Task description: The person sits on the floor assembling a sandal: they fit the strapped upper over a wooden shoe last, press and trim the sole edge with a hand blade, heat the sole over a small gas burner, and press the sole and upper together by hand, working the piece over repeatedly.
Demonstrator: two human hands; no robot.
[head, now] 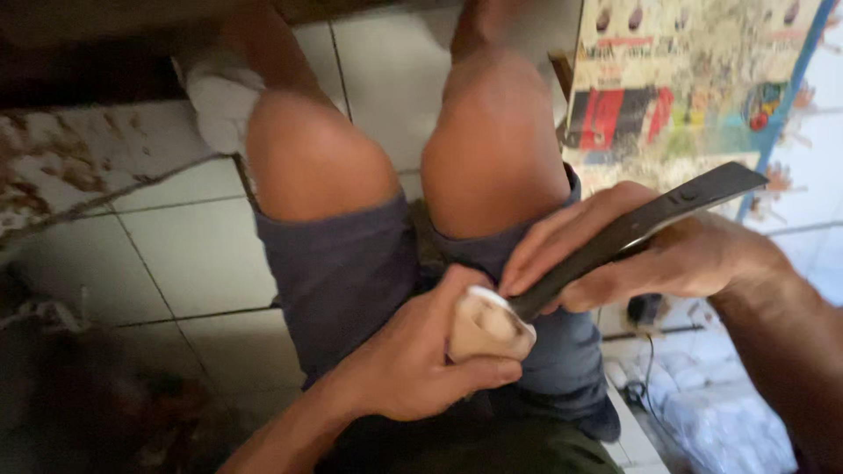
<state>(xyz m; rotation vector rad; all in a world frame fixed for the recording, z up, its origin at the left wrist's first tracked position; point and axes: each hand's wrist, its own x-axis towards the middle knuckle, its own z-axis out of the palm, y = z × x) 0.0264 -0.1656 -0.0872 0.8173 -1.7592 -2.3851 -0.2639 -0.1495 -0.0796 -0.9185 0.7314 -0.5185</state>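
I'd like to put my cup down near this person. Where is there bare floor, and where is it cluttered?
The pale tiled floor left of the knees is bare, bordered by a stained slab above and dark clutter below. It is crowded on the right: cables and a printed board. The lap is taken: left hand grips a pale piece, right hand a dark blade.

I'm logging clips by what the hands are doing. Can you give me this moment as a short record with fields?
Setting: person seated, bare knees over a pale tiled floor
Left hand: gripping a small pale, rounded piece
Right hand: holding a long dark flat blade
Contact: blade tip meets the top of the piece
Clothing: dark grey shorts
Nearby: colourful printed sheet at upper right
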